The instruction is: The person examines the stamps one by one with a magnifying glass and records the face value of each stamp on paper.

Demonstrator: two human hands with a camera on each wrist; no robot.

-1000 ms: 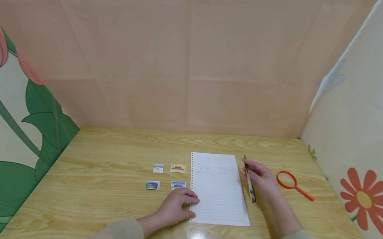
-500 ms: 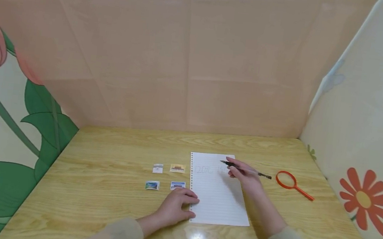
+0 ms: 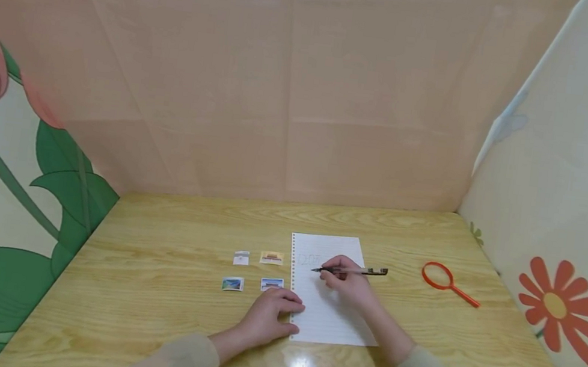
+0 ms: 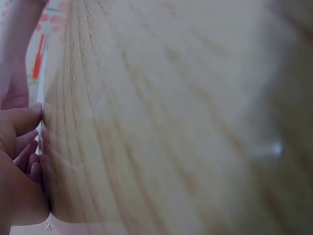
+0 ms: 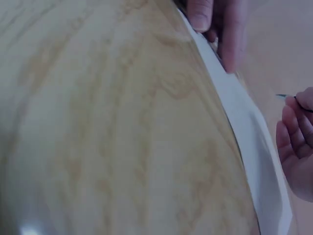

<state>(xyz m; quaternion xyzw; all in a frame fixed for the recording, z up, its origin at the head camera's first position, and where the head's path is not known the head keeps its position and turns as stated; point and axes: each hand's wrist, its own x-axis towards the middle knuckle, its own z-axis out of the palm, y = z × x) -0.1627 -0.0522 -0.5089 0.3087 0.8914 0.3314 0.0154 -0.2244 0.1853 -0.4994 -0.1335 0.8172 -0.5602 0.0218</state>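
A lined sheet of paper (image 3: 329,330) with punched holes down its left side lies on the table, and faint handwriting (image 3: 309,260) crosses its upper part, some of it behind the right hand. My left hand (image 3: 269,317) rests on the sheet's lower left edge, fingers and thumb loosely bent. In my right hand (image 3: 350,285) a pen (image 3: 374,272) is pinched, pointing left, its tip over the sheet just below the writing; in the right wrist view the pen's tip (image 5: 280,95) seems raised off the paper. Near the left fingers lies a blue-edged stamp-like picture (image 3: 272,283).
More small stamp-like pictures lie left of the sheet: a yellowish one (image 3: 271,258), a pale one (image 3: 241,257) and a blue-green one (image 3: 232,284). A red magnifying glass (image 3: 451,283) lies to the right. A pinkish sheet (image 3: 290,116) stands behind the table (image 3: 151,288).
My right hand has moved left from beside the sheet to above it, turning the pen from upright-looking to pointing left. The left hand has stayed in place.
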